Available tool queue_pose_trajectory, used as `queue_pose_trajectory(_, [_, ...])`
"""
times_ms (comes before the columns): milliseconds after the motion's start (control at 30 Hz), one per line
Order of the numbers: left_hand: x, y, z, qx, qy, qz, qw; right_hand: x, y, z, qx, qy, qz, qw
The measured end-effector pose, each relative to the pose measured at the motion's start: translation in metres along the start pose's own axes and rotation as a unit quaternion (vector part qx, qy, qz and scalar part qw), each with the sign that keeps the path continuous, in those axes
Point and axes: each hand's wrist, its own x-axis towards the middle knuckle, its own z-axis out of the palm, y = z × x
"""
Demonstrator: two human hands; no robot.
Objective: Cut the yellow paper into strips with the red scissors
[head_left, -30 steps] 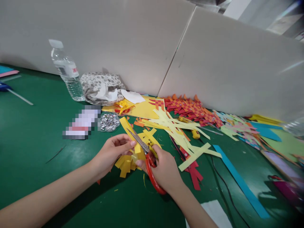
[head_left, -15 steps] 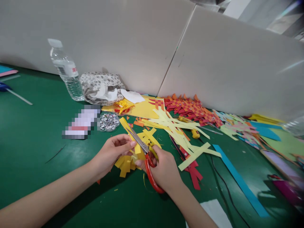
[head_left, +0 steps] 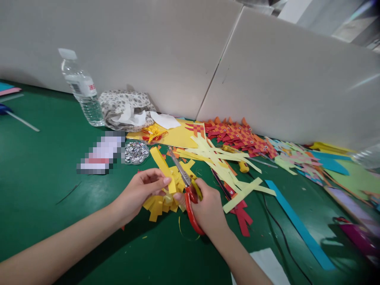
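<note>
My left hand (head_left: 148, 188) pinches a yellow paper strip (head_left: 162, 165) between thumb and fingers; the strip slants up and to the left. In my right hand (head_left: 209, 208) is a pair of scissors (head_left: 191, 206) with red-orange and yellowish handles. Their blades point up and left, just right of the strip and apart from it, and look closed or nearly so. Below both hands lies a heap of cut yellow paper pieces (head_left: 157, 206) on the green table. Part of that heap is hidden by my fingers.
Pale yellow strips (head_left: 218, 158), woven orange-red paper fish (head_left: 237, 134) and a blue strip (head_left: 299, 225) lie to the right. A yellow-handled tool (head_left: 244, 167) trails a cable. A bag of googly eyes (head_left: 136, 152), a blurred-out flat item (head_left: 102, 154) and a water bottle (head_left: 83, 91) stand left.
The scissors in my right hand have moved right, away from the yellow strip, and their blades no longer overlap it. My left hand stays in place, still holding the strip.
</note>
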Motion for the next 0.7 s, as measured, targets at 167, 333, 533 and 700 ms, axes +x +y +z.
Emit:
queue_pose_trajectory(167, [0.0024, -0.0009, -0.0025, -0.015, 0.023, -0.015, 1.000, 0.0029, 0.0012, -0.0037, 0.022, 0.011, 0.031, 0.999])
queue_pose_trajectory(333, [0.0033, -0.0018, -0.0046, 0.009, 0.035, -0.010, 0.999, 0.0026, 0.0064, -0.0001, 0.010, -0.009, 0.037, 0.999])
queue_pose_trajectory(533, [0.0038, -0.0008, -0.0055, 0.059, 0.038, 0.007, 0.998, 0.0036, 0.0076, 0.0005, -0.023, -0.012, 0.042, 0.999])
queue_pose_trajectory(700, [0.0053, -0.0031, -0.0064, 0.047, 0.047, 0.021, 0.998, 0.0019, 0.0055, 0.0017, -0.083, -0.033, 0.027, 0.996])
